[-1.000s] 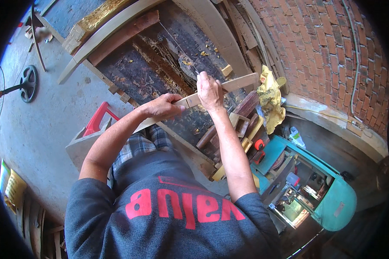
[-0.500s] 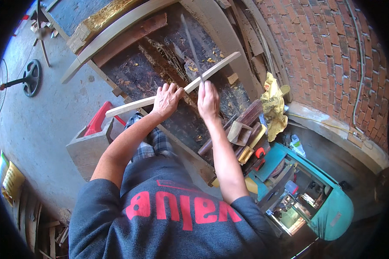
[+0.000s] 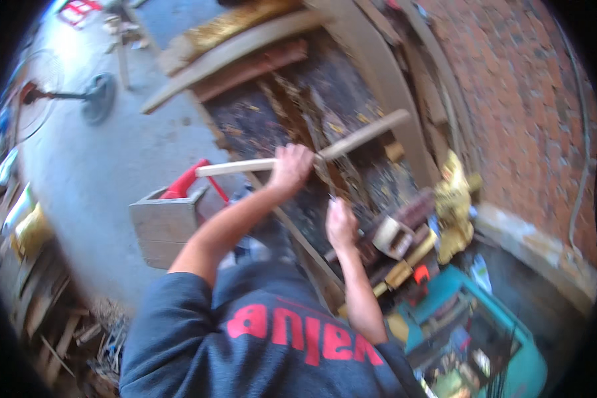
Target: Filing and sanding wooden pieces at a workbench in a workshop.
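A pale wooden strip (image 3: 371, 134) lies across a dark, worn workbench (image 3: 245, 119), its left end jutting past the bench's edge. My left hand (image 3: 292, 169) is closed over the strip near its middle, pressing it down. Just right of those fingers, a thin saw-like blade (image 3: 325, 174) meets the strip; blur and its narrow angle hide its exact shape. My right hand (image 3: 341, 222) grips the near end of this tool, on my side of the strip, and its handle is covered by the fingers.
A grey wooden box (image 3: 166, 229) with a red-handled tool (image 3: 186, 180) stands left. A wood plane (image 3: 393, 237), yellow crumpled bag (image 3: 453, 202) and turquoise machine (image 3: 511, 312) lie right, below a brick wall (image 3: 511, 86). A fan base (image 3: 98, 99) stands far left.
My right hand has drawn back toward my body, pulling the blade along with it. My left hand still holds the strip. The whole view has shifted and become blurred.
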A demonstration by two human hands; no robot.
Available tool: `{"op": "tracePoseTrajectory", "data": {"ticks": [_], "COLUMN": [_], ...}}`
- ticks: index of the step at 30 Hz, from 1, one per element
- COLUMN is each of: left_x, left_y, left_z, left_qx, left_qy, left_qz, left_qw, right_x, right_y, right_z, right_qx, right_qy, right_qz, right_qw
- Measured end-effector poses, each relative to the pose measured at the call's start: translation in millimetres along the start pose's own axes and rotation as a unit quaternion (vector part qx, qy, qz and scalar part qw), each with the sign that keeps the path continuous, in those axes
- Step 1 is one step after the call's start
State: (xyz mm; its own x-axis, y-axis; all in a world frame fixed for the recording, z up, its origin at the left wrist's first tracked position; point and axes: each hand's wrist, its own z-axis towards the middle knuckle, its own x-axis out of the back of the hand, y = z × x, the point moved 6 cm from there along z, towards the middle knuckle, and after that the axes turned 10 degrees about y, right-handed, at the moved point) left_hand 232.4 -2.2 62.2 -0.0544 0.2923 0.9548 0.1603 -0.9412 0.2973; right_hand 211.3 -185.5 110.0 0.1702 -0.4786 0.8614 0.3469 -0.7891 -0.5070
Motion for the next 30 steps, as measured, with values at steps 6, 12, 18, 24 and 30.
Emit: {"op": "tracePoseTrajectory", "data": {"ticks": [6, 12, 18, 24, 30], "left_x": [-2.0, -8.1, 98.5, 349.6, 415.7], "left_y": [0.1, -0.2, -39.6, -98.1, -66.3], "left_z": [-5.4, -7.7, 22.5, 58.2, 49.1], "left_qx": [-0.072, -0.062, 0.236, 0.025, -0.027], "left_qy": [0.01, 0.078, -0.009, 0.268, 0.221], "left_qz": [0.025, 0.002, -0.324, -0.74, -0.779], "left_qw": [0.997, 0.995, 0.916, 0.616, 0.586], "right_x": [-14.1, -17.5, -3.4, -10.8, -8.9], "right_y": [-9.9, -11.7, -2.6, -0.8, -3.6], "right_z": [15.9, 15.9, 3.6, 6.6, 6.3], "right_qx": [-0.008, 0.025, 0.019, 0.001, 0.003], "right_qy": [-0.057, -0.058, -0.028, -0.051, -0.048], "right_qz": [-0.069, -0.045, -0.043, -0.072, -0.071], "right_qw": [0.996, 0.997, 0.998, 0.996, 0.996]}}
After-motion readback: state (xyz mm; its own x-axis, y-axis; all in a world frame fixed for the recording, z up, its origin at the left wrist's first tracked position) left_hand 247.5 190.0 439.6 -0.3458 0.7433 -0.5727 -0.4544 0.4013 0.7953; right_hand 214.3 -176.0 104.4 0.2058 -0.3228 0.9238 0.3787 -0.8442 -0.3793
